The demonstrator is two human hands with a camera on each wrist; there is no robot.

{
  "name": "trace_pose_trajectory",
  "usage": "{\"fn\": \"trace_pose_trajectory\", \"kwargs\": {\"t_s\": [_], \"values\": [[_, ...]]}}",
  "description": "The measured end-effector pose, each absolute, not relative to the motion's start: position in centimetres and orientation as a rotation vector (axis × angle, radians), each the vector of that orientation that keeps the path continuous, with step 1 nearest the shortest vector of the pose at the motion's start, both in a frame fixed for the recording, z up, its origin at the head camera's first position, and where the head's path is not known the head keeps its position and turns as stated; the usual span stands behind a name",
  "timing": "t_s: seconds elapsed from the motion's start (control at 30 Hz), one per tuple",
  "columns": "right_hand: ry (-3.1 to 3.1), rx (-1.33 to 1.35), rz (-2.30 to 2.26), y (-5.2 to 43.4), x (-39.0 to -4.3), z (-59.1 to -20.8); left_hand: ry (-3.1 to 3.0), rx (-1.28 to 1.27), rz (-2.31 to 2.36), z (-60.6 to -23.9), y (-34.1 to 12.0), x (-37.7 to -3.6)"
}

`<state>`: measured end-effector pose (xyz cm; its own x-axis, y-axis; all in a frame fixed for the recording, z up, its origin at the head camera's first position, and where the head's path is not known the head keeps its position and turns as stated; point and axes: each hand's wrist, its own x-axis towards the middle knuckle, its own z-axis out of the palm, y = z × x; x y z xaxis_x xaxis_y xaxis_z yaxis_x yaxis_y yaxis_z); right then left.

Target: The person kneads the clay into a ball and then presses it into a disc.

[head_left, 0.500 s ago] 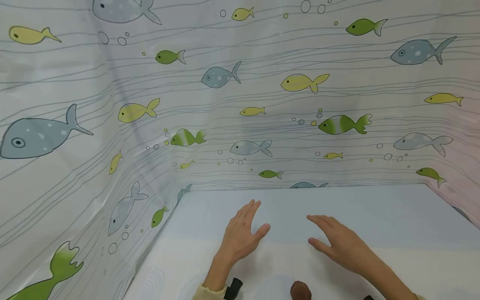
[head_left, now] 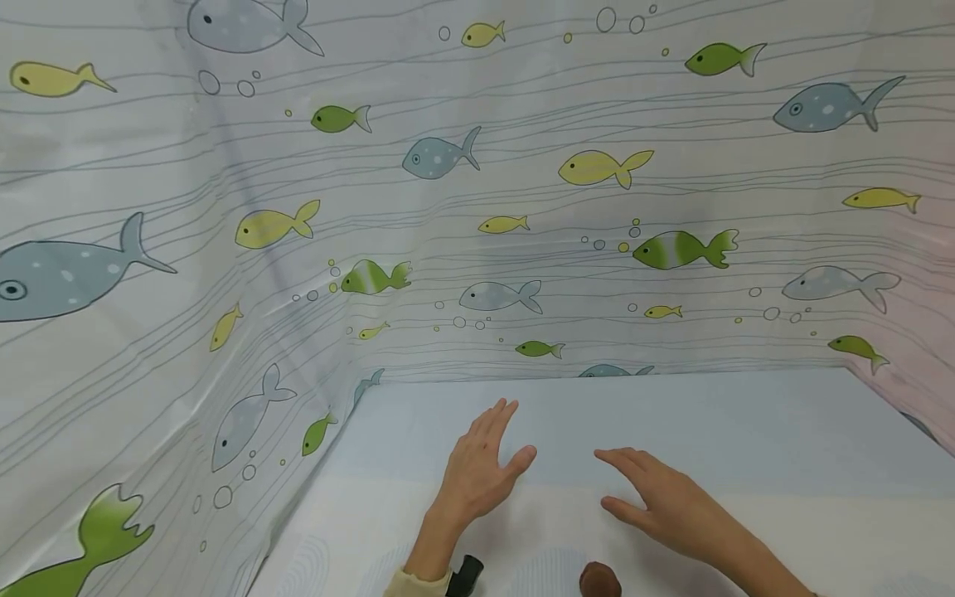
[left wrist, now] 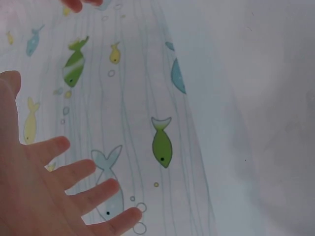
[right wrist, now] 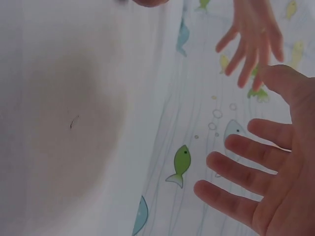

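Observation:
My left hand [head_left: 481, 473] hovers over the white tabletop with its fingers straight and thumb spread; nothing is in it. To its right, my right hand [head_left: 675, 502] is held up in the same way, palm facing the left hand, also holding nothing. A gap separates the two hands. In the left wrist view the left palm [left wrist: 39, 191] shows bare, fingers fanned apart. The right palm [right wrist: 290, 182] is likewise bare in the right wrist view. A brown, rounded object [head_left: 600, 580] sits at the bottom edge of the head view, untouched; its kind cannot be made out.
A pale tabletop [head_left: 746, 431] with a light blue band at its far side lies beneath the hands. A curtain [head_left: 522, 257] printed with fish stands behind it and along the left. A black strap device [head_left: 466, 574] is on the left wrist.
My right hand has moved left and slightly nearer to me, narrowing the gap between the hands. The left hand has stayed almost still.

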<state>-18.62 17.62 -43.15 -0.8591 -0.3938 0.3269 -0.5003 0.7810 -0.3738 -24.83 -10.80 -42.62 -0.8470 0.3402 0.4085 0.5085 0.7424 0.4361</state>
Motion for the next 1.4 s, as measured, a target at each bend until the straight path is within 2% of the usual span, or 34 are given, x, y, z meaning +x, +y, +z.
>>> {"fn": "trace_pose_trajectory", "kwargs": {"t_s": [0.53,1.4], "values": [[-2.896,0.813,0.725,16.9,-17.9,-43.5,-2.643,-0.648,-0.811,-42.6,-10.9,-25.0],[-3.007,1.21,1.012,14.3,-17.0,-45.7,-2.684,-0.677,-0.919,-42.8,-10.8,-24.7]]}}
